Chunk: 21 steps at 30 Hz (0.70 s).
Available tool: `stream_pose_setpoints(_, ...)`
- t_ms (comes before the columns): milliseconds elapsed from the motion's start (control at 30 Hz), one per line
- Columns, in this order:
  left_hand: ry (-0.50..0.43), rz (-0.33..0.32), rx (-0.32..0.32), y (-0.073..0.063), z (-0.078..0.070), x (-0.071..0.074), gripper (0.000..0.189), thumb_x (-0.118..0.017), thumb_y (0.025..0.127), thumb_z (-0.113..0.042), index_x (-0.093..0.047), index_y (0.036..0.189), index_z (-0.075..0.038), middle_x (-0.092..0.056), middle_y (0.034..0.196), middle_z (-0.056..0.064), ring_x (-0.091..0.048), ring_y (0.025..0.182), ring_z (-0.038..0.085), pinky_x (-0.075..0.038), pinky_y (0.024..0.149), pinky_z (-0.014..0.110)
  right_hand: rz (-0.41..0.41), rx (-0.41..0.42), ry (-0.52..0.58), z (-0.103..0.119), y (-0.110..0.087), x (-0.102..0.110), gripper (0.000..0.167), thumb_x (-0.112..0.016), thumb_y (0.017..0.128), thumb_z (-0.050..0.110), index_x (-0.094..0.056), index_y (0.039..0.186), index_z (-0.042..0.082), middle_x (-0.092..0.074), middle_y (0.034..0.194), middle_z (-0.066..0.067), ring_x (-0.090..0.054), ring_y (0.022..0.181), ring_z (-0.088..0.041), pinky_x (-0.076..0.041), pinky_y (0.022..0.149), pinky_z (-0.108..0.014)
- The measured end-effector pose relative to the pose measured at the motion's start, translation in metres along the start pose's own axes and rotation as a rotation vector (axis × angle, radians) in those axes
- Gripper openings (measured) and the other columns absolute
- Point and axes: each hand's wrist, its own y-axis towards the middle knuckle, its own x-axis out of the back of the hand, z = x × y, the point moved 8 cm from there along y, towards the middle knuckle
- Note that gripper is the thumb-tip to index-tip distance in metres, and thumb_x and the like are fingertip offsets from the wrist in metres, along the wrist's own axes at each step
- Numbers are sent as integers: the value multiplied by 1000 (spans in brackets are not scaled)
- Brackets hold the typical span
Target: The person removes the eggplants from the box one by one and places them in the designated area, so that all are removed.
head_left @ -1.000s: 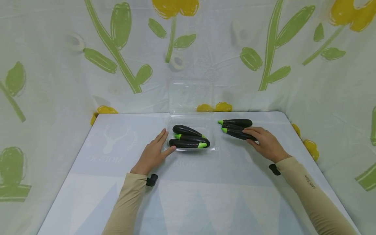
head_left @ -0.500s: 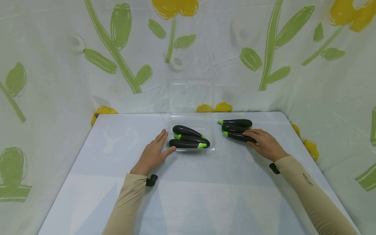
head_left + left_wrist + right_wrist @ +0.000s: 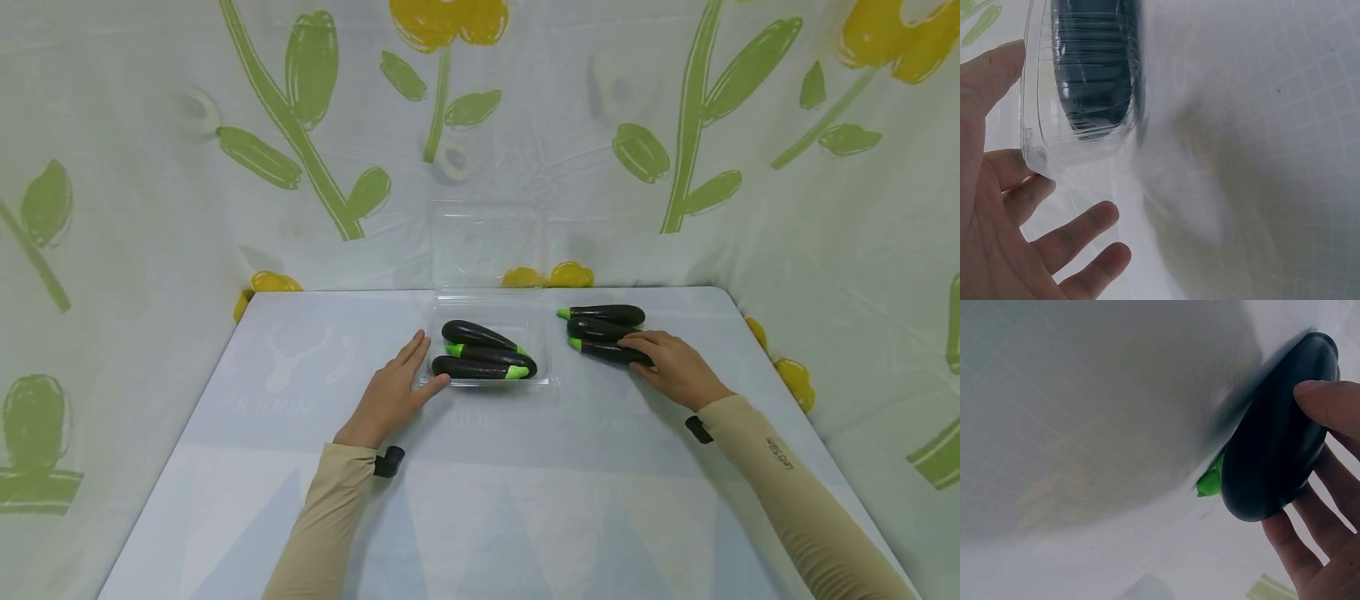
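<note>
In the head view, my left hand (image 3: 388, 398) rests at the left front corner of a clear plastic clamshell box (image 3: 495, 310). The left wrist view has the thumb and forefinger touching its rim (image 3: 1030, 119), the other fingers spread. Three dark eggplants (image 3: 480, 369) with green stem ends lie inside the box. To its right, my right hand (image 3: 675, 368) pinches the rounded end of the nearest of three more eggplants (image 3: 598, 350). Seen from the right wrist, the thumb presses one side of this eggplant (image 3: 1275, 434) and fingers support the other.
The box's transparent lid (image 3: 487, 242) stands raised at the back, against the flower-printed curtain (image 3: 555, 108). Beyond the held eggplant lie a middle eggplant (image 3: 596, 328) and a far one (image 3: 611, 314), side by side on the white table (image 3: 487, 500).
The nearest eggplant on the right has shifted slightly toward me in my right hand, and more of the middle eggplant shows. My left hand has stayed at the box corner.
</note>
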Motion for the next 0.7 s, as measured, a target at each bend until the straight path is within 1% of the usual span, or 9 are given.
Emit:
stream_pose_setpoints(67, 1, -2, -2, 0, 0, 0, 86, -56, 98, -60, -28, 161, -8, -17, 169, 4, -32, 148, 38, -31, 115, 61, 8, -6, -1, -1, 0, -1, 46, -80, 86, 5, -66, 130, 7, -63, 129, -21, -59, 118, -41, -49, 97, -57)
stream_pose_setpoints(267, 2, -5, -11, 1, 2, -1, 86, -54, 98, -62, -27, 161, -10, -17, 169, 1, -30, 149, 34, -30, 118, 53, 37, -38, 1, -3, 0, -4, 47, -79, 89, 8, -64, 133, 9, -61, 131, -21, -58, 120, -41, -49, 97, -58)
stream_pose_setpoints(500, -5, -6, -15, 1, 2, -1, 86, -53, 98, -63, -27, 161, -10, -17, 169, 1, -30, 149, 33, -30, 118, 53, 9, -27, -6, -2, 1, -1, 46, -79, 88, 8, -65, 132, 10, -63, 129, -21, -59, 118, -40, -50, 96, -57)
stream_pose_setpoints(700, 1, -6, -12, 0, 2, -1, 86, -53, 98, -62, -27, 161, -10, -17, 169, 1, -30, 149, 33, -30, 118, 53, 2, -30, -6, -2, 2, 0, 44, -79, 88, 8, -65, 130, 10, -63, 128, -21, -59, 118, -40, -50, 96, -58)
